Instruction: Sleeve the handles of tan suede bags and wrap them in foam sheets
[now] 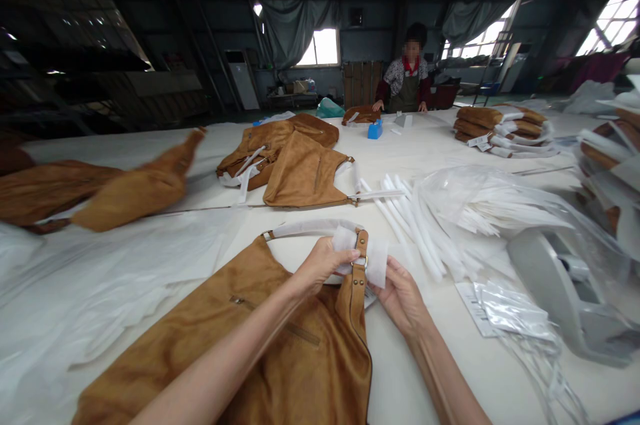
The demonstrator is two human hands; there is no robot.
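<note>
A tan suede bag [240, 338] lies on the white table in front of me, its strap wrapped in white foam. My left hand [320, 263] is closed on a white foam sheet [377, 258] at the strap's brass buckle [361, 259]. My right hand [400, 295] grips the same sheet from below, just right of the buckle tab. The sheet is folded round the buckle area.
More tan bags lie ahead [295, 165] and at the left [115, 191]. White foam strips [415, 225] and plastic sleeves [510, 318] lie at the right, by a grey tape dispenser [555, 298]. Wrapped bags are stacked far right [500, 128]. A person [407, 81] works at the far edge.
</note>
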